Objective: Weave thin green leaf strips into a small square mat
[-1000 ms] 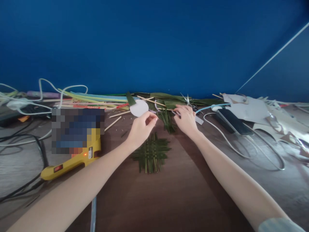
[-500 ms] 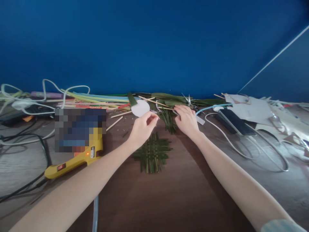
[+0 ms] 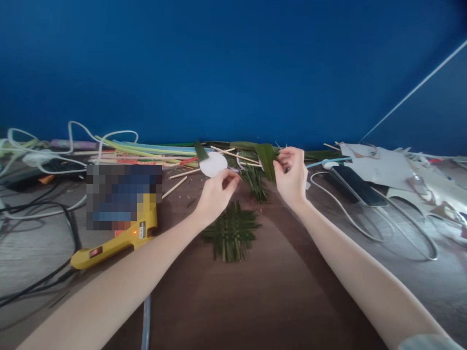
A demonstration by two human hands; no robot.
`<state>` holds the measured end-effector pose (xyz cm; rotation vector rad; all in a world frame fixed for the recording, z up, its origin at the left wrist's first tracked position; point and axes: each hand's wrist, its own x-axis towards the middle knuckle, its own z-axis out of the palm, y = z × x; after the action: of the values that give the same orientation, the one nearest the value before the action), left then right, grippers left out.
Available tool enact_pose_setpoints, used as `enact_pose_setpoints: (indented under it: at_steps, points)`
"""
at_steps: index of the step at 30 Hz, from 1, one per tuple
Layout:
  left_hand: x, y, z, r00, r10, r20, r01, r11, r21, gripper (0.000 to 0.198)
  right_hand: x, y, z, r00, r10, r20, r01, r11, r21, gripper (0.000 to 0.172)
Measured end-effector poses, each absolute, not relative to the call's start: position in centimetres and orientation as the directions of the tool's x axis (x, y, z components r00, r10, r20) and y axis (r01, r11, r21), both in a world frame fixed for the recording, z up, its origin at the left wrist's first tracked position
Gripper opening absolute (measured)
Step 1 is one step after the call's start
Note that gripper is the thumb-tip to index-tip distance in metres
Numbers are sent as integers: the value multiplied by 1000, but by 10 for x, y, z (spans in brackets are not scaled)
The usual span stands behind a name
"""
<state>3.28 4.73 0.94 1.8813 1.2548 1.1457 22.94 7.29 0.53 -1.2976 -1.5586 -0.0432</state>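
My right hand [image 3: 292,176] is closed on a broad green leaf strip [image 3: 267,160], which stands up at the left of the fingers. My left hand [image 3: 218,192] hovers over the table with thumb and forefinger pinched together; anything between them is too small to make out. Behind it lies a white round disc [image 3: 213,164] with a cut piece of leaf [image 3: 200,150] at its upper left. Below the hands a woven mat of dark green leaf strips [image 3: 231,232] lies flat. A bunch of narrow leaf strips [image 3: 256,184] rests between the two hands.
A yellow glue gun [image 3: 109,250] with a lit orange light lies at left, partly pixelated. Thin wooden sticks [image 3: 175,187], coloured strips [image 3: 146,147] and white cables [image 3: 71,133] line the back. At right are a phone [image 3: 361,184] and cut white sheets [image 3: 383,163] before the blue wall [image 3: 233,73].
My right hand has lifted from the leaf pile at the back and now holds up a broad leaf strip. The left hand stays almost where it was, still pinched.
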Motion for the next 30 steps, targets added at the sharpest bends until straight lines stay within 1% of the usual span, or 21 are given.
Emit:
enact_pose_setpoints:
  at_steps: [2, 4, 7, 9, 11, 12, 14, 19, 22, 27, 30]
  points:
    - [32, 49, 6, 165, 932, 322, 361, -361, 860, 11, 227, 74, 8, 189, 707, 681, 646, 433, -629, 21]
    - [33, 53, 3, 135, 936, 324, 274, -350, 896, 14, 223, 74, 12, 189, 761, 621, 561, 435, -704, 17]
    - [36, 59, -2, 89, 948, 307, 103, -315, 943, 30, 213, 70, 15, 144, 849, 508, 418, 413, -809, 17]
    - [39, 61, -3, 108, 953, 283, -19, -283, 959, 38, 205, 65, 16, 85, 882, 463, 317, 416, -852, 18]
    - [40, 62, -2, 155, 949, 275, -111, -260, 959, 40, 198, 61, 17, 25, 903, 429, 249, 410, -877, 17]
    - [40, 62, -1, 179, 945, 274, -130, -254, 958, 40, 195, 59, 17, 4, 910, 414, 236, 402, -885, 17]
    - [39, 60, 2, 200, 941, 274, -98, -259, 961, 37, 192, 57, 17, -33, 924, 382, 233, 379, -896, 17]
    - [34, 55, 8, 172, 942, 287, 96, -306, 947, 29, 193, 58, 14, -140, 955, 261, 151, 281, -948, 17]
    - [33, 55, 8, 153, 945, 289, 163, -312, 936, 25, 196, 59, 12, -181, 956, 232, 139, 259, -956, 13]
    - [33, 56, 7, 147, 939, 311, 179, -335, 925, 21, 198, 59, 10, -204, 949, 241, 171, 277, -945, 11]
    - [33, 56, 6, 153, 938, 312, 167, -336, 927, 21, 199, 59, 10, -211, 942, 263, 227, 308, -924, 10]
